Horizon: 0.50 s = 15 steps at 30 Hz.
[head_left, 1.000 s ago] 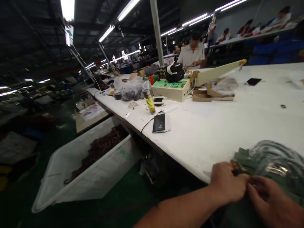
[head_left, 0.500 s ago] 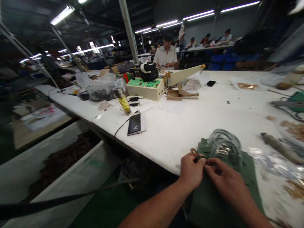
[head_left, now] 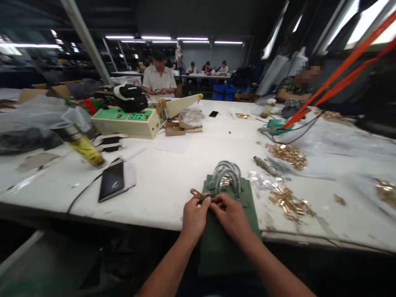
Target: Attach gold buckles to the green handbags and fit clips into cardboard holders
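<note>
A dark green handbag lies at the table's front edge, partly overhanging it. Clear plastic wraps its looped handles. My left hand pinches a short green strap above the bag's left side. From that grip a brown slotted end piece sticks out to the upper left; its material is unclear. Close beside it, my right hand is closed on the same strap, fingertips almost touching the left thumb. My fingers hide the middle of the strap.
Gold-coloured metal fittings lie loose to the right, with more in a plastic bag behind. Left stand a black notebook, a bottle and a cream machine. Orange straps hang at right. Co-workers sit across the table.
My view has swung to the right, bringing the metal fittings, the orange straps and another co-worker into sight. Both hands keep their pinch on the strap.
</note>
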### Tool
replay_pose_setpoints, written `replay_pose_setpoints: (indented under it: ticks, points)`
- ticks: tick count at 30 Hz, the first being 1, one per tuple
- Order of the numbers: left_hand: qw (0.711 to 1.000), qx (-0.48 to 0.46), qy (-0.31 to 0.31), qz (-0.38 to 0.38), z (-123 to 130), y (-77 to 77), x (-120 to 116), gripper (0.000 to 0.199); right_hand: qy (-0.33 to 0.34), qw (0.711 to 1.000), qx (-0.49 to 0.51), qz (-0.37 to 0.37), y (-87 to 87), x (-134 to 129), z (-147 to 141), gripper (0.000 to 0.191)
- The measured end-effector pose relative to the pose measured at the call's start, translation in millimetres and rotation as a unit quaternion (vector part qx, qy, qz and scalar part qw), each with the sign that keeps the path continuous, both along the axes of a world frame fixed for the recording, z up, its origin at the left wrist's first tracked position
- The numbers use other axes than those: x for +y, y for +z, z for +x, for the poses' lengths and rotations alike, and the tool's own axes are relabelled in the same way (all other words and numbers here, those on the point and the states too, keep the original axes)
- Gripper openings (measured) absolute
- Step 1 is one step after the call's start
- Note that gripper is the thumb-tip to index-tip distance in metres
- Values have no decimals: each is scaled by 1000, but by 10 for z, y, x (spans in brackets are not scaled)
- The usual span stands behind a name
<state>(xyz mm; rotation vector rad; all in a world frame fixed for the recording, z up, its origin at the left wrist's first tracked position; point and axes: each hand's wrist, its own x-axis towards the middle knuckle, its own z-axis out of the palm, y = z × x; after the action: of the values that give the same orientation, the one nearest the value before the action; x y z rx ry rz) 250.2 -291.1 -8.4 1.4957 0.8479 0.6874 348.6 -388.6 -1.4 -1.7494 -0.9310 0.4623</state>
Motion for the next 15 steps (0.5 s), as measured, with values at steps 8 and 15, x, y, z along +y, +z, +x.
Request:
replay_pose_setpoints:
  ticks: [8, 15]
  points:
    - [991, 89, -31, 100, 87, 65, 272, 45, -120, 987, -104, -14, 56, -699, 441, 22]
    - [880, 57, -38, 471, 194, 166, 238, 37, -236, 896, -295, -234, -243, -1343, 1381, 29]
